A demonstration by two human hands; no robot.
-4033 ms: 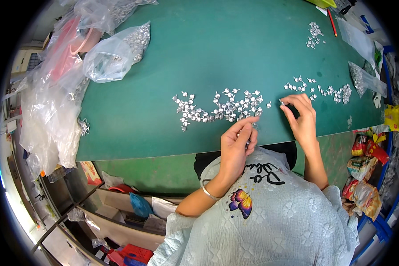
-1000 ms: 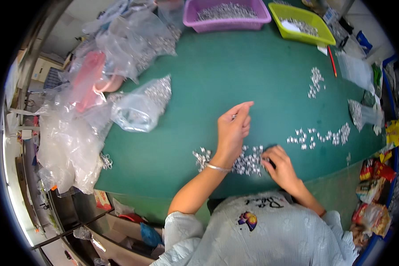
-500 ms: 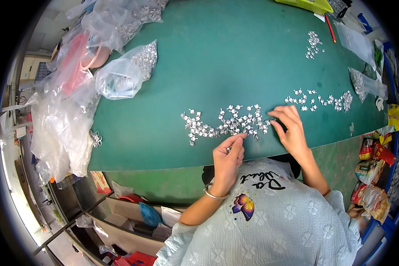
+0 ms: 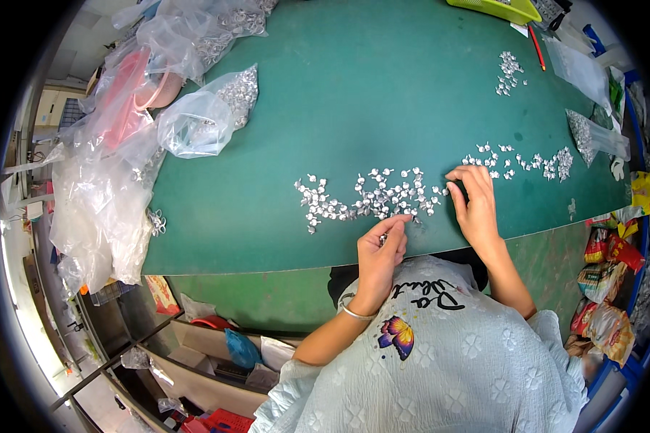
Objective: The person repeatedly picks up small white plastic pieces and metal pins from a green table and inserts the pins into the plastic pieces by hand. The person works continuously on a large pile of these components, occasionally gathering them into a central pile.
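Observation:
Many small silver metal pieces (image 4: pixel 386 196), each with a rounded body and little stems, lie loosely spread near the table's front edge. Beside their right end is my right hand (image 4: pixel 476 206), its thumb and fingers curved and apart, with a piece or two lying by the thumb tip. My left hand (image 4: pixel 380 263) rests at the near side of the spread. Its curled fingers close on some silver pieces, partly hidden in the palm, while the forefinger reaches out to a piece at the lower right of the spread.
More silver pieces (image 4: pixel 561 164) form a trail at the right, and a smaller pile (image 4: pixel 509 68) lies farther back. Clear bags of metal parts (image 4: pixel 195 126) crowd the left side around a pink basin (image 4: pixel 163 90). A red pencil (image 4: pixel 537 49) lies near a yellow-green basket (image 4: pixel 498 7).
My left hand has slid slightly right, its forefinger with it. My right hand has moved a little away from me, its fingertips now farther from the nearest pieces.

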